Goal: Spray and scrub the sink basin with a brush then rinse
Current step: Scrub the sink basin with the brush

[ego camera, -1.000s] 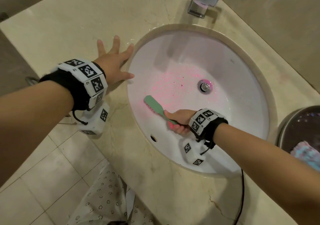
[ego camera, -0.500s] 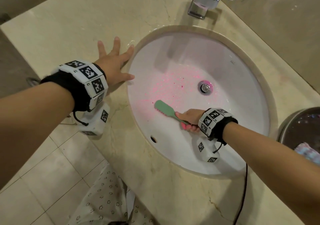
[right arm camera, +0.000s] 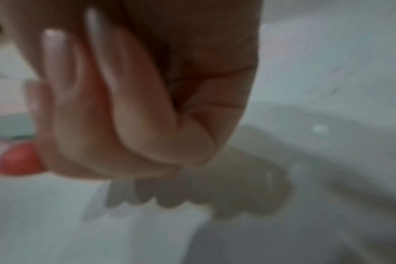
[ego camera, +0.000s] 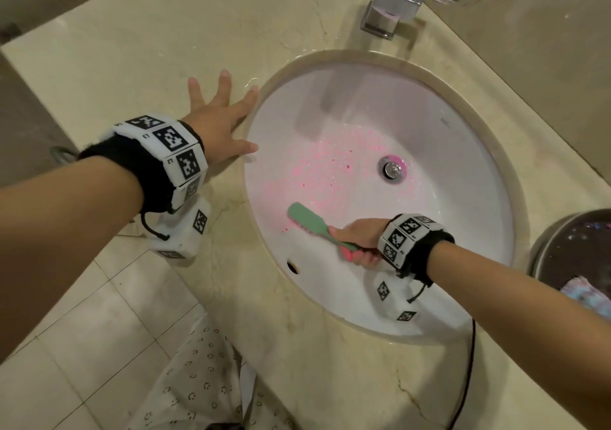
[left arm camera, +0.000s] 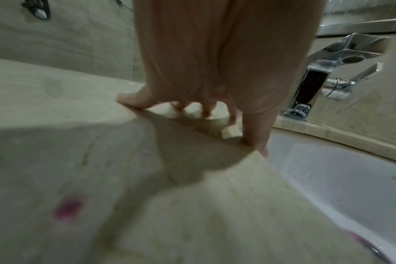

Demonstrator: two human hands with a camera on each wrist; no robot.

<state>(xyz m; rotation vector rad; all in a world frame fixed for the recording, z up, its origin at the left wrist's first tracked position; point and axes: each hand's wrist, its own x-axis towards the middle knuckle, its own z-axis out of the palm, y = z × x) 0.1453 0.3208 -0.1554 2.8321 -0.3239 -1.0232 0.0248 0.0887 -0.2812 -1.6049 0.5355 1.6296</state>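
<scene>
1. Brush (ego camera: 310, 222): green head, pink handle end; lies inside the sink basin (ego camera: 463, 218), head on the near-left wall, below and left of the drain (ego camera: 392, 168).
2. Right hand (ego camera: 360, 241): inside the basin, fingers curled round the brush handle; the right wrist view, blurred, shows the closed grip.
3. Sink basin: white oval bowl set under the countertop (ego camera: 132, 66). Contents: pink spray spots and film spread left of the drain, a pink ring round the drain.
4. Left hand (ego camera: 220, 125): flat on the countertop just left of the basin, fingers spread wide and straight, thumb tip over the basin's edge.
5. Faucet (ego camera: 396, 3): chrome, behind the basin.
6. Dark bucket (ego camera: 575, 251): right of the basin, holding a pale blue cloth (ego camera: 588, 294).
</scene>
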